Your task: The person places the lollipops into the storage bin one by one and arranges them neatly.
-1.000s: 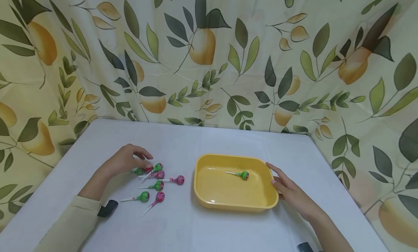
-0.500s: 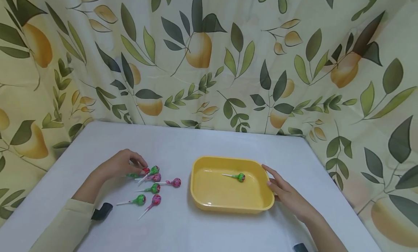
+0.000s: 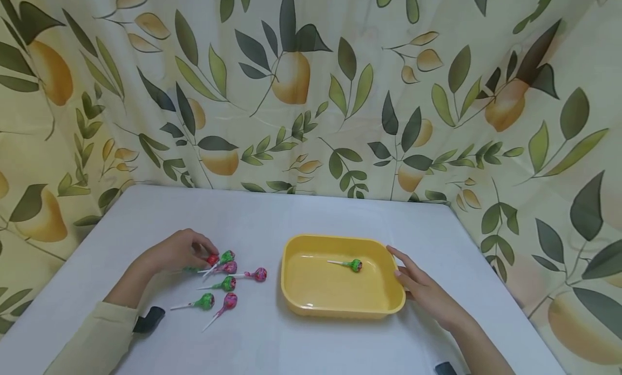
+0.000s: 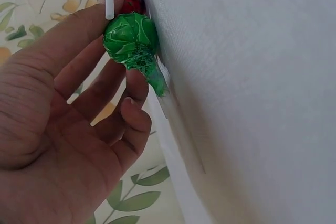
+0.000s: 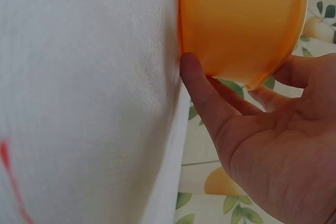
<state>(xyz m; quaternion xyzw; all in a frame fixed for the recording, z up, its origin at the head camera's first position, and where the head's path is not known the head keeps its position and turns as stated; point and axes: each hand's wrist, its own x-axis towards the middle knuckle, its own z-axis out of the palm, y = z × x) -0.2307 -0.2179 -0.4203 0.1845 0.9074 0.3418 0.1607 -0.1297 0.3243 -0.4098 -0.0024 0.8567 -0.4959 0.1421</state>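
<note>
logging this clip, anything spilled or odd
A red streak stands out at the left edge of the right wrist view, against plain white cloth; too blurred to identify. The lollipops and yellow tray show no visible damage.

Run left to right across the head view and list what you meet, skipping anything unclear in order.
Cream cloth sleeve, bare left hand, rightmost pink-wrapped round lollipop on the white cloth, yellow rectangular tray with rounded corners, bare right hand.

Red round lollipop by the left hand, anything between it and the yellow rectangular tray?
Yes: a green round lollipop and a pink round lollipop lie beside the red lollipop, then another pink lollipop nearer the tray.
</note>
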